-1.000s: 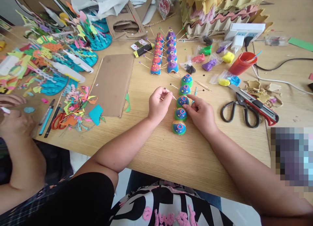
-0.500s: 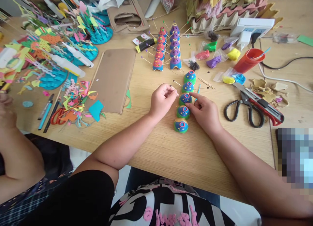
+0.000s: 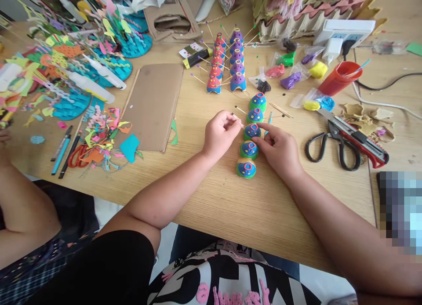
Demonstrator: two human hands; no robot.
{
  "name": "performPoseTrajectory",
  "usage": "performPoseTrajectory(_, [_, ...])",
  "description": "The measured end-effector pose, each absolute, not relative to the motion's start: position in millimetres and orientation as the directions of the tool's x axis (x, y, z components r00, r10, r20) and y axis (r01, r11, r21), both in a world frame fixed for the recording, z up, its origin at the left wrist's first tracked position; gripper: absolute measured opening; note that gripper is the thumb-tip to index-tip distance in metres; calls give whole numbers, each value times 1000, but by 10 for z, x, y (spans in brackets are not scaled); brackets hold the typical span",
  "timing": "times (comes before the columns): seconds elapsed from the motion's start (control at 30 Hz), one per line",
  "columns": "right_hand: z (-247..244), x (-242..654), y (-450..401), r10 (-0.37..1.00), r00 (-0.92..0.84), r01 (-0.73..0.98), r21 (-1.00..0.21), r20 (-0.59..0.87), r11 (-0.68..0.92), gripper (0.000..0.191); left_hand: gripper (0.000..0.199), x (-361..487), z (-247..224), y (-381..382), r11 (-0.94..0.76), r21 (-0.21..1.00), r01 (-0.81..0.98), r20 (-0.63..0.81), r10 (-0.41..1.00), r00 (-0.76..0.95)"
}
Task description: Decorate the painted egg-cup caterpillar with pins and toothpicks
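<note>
Down the middle of the table runs a row of blue-and-green domes with pink rings and small yellow dots. At the left side of the middle dome (image 3: 252,132), my left hand (image 3: 221,132) pinches a thin stick with a dark tip (image 3: 234,116), its other end pointing at the dome. My right hand (image 3: 278,149) is on the right of the same dome, thumb and index finger against it, the other fingers curled. A dome with a stick in it (image 3: 255,115) stands just behind. The nearest dome (image 3: 245,168) has no stick visible.
Behind are red figures (image 3: 214,84) and purple figures (image 3: 238,81) with pins. To the right lie black-handled scissors (image 3: 332,142), a red cutter (image 3: 359,140), clay bags and a red cup (image 3: 339,78). Cardboard (image 3: 154,107) and paper scraps lie left, near another person's arm (image 3: 26,204).
The view has shifted slightly. Both hands stay at the middle dome in nearly the same pose, and the dark tip of the stick in my left hand now shows.
</note>
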State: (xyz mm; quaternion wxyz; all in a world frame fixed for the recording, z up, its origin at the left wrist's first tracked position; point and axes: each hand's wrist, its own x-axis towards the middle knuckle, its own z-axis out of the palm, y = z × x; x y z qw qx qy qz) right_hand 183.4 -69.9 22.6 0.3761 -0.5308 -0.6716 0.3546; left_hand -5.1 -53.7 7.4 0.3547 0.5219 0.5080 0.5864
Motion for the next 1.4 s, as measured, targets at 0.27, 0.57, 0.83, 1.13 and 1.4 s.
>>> performPoseTrajectory(0.27, [229,1831,-690,982,-143,480,-859,122,177,37,15,-57,87,-540,-251,954,164,280,941,-189])
performPoseTrajectory(0.57, [249,1846,-687,985,-129,509,-845,115,165,40,11,-68,97,-523,-205,974,95,219,962,-162])
performPoseTrajectory(0.83, [283,1863,-665,985,-150,501,-852,89,153,42,12,-52,78,-506,-181,983,26,183,967,-176])
performPoseTrajectory(1.13, [292,1868,-656,984,-157,507,-848,82,152,41,20,-43,80,-495,-172,985,-5,167,963,-210])
performPoseTrajectory(1.4, [283,1865,-652,985,-152,504,-852,77,144,41,23,-36,92,-492,-179,984,6,176,960,-219])
